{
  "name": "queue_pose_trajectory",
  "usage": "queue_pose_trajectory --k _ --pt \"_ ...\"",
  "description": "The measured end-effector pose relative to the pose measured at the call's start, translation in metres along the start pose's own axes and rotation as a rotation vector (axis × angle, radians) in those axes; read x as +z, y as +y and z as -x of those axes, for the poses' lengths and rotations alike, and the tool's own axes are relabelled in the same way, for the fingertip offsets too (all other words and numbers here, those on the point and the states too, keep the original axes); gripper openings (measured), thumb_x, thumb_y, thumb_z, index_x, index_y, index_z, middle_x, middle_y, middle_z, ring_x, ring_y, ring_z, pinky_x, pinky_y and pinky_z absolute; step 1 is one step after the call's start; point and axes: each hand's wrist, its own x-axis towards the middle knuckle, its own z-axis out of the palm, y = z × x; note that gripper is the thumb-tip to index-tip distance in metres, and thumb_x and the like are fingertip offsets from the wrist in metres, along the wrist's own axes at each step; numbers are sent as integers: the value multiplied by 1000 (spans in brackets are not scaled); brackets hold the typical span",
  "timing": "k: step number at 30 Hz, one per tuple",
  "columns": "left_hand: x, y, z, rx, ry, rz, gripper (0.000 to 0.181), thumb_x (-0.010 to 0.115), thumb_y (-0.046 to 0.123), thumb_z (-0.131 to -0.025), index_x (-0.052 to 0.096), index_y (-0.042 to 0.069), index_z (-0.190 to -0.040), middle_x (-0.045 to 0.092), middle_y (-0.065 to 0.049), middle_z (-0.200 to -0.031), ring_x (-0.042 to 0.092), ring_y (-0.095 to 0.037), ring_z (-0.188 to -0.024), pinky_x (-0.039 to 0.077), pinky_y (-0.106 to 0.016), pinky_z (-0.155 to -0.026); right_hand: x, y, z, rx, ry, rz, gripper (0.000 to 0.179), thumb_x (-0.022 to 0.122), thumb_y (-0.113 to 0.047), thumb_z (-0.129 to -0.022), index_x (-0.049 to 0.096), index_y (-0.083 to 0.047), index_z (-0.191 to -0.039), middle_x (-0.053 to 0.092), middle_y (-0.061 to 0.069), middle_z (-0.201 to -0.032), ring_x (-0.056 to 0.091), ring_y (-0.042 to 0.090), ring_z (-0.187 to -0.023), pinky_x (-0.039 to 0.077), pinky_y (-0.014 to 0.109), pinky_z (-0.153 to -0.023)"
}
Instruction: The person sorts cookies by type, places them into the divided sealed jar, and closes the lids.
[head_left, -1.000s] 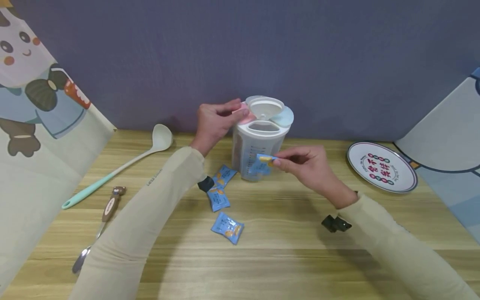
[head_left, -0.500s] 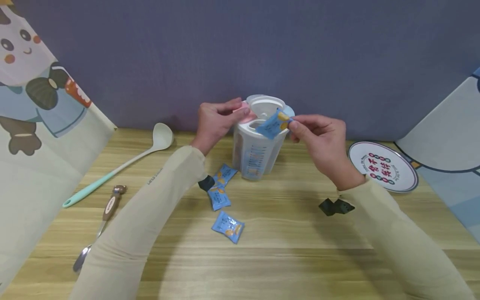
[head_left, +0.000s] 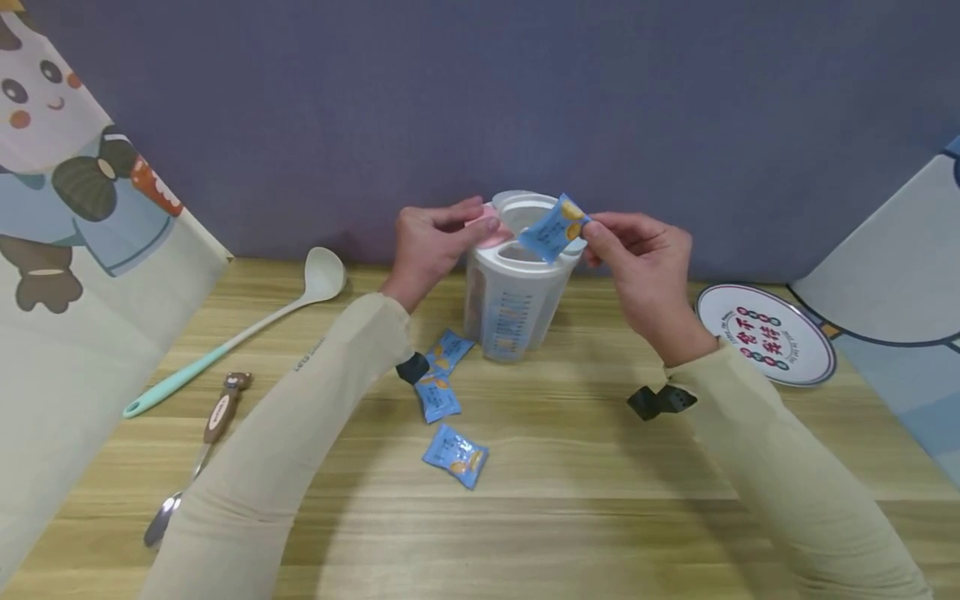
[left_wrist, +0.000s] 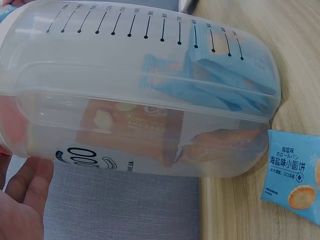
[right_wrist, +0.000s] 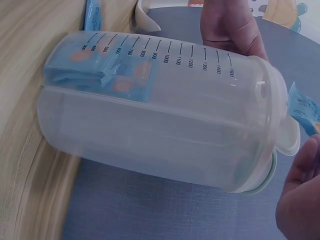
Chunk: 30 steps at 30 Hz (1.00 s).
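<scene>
Blue packet (head_left: 552, 231); apparently above canister (head_left: 514, 310)

Blue packets (head_left: 455, 455), a frosted clear tub (head_left: 512, 321) and a yellow-brown wood-grained table (head_left: 540, 525).
The packets bore orange-yellow biscuit pictures (left_wrist: 301, 197) and dark lettering (left_wrist: 286, 161); orange-brown wrappers (left_wrist: 132, 130) showed through the tub, whose scale lines (left_wrist: 162, 27) were black, lid (right_wrist: 274, 110) white and flap (head_left: 490, 227) pink. The ladle (head_left: 324, 277) was off-white with a mint-green handle, the spoon (head_left: 162, 518) silver with a brown handle. Red and green characters (head_left: 771, 338) patterned the white plate (head_left: 806, 350) inside a dark ring. The sleeves (head_left: 300, 442) were beige, the backdrop (head_left: 480, 100) slate blue-grey, and the cloth (head_left: 131, 225) a white, blue and brown cartoon print.
</scene>
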Motion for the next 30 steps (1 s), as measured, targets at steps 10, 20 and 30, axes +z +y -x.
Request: queue_pose_trajectory --k 10,20,30 --pt "2 23 8 -33 -11 -12 27 81 4 -74 70 -9 -94 68 -17 -102 65 -18 -98 52 -27 -82 0 5 1 28 -20 121 14 72 1 -82 69 12 -91 69 10 -75 59 14 -60 52 22 -58" --pt "-1 -3 -1 45 0 1 27 85 13 -71 73 -4 -90 70 -11 -97 66 -15 -95 53 -28 -81 0 9 7 56 -107 294 11 71 4 -82 70 11 -90 64 5 -76 53 10 -64 45 17 -55" --pt "-1 -3 -1 65 10 -4 27 86 14 -70 74 -2 -88 71 -10 -94 67 -15 -93 53 -28 -81 -1 10 6 58 -122 330 12 71 3 -83 70 11 -90 65 3 -74 52 8 -63 45 16 -55"
